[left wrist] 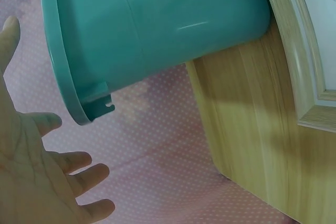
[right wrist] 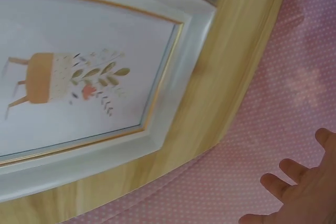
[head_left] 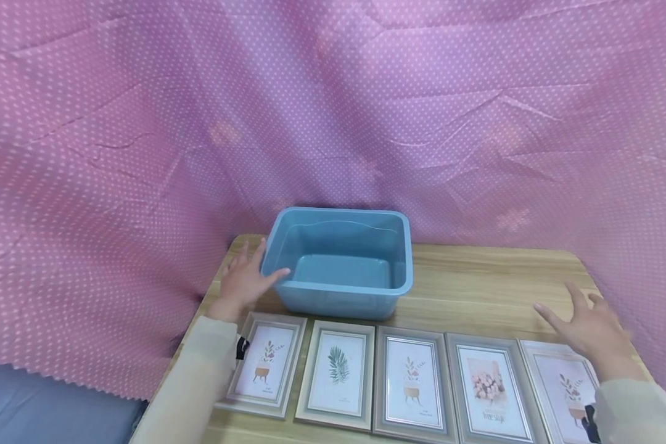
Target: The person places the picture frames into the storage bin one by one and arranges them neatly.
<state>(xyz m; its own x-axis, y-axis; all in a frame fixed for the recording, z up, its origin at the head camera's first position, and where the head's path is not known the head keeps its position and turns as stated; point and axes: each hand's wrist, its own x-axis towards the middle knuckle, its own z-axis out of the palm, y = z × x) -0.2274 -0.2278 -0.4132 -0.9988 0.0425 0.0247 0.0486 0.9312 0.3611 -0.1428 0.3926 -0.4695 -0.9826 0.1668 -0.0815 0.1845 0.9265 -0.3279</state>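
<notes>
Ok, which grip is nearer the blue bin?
Left. The left grip is just left of the blue bin; the right grip is well right of it, near the rightmost frame.

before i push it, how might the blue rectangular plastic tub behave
The blue plastic tub is probably light, since it looks empty. Its smooth, glossy walls may feel slippery, and its broad, flat floor should resist tipping.

Wood-grain tabletop [head_left: 494,277], blue bin [head_left: 338,300] near the far edge, row of five picture frames [head_left: 413,382]
</notes>
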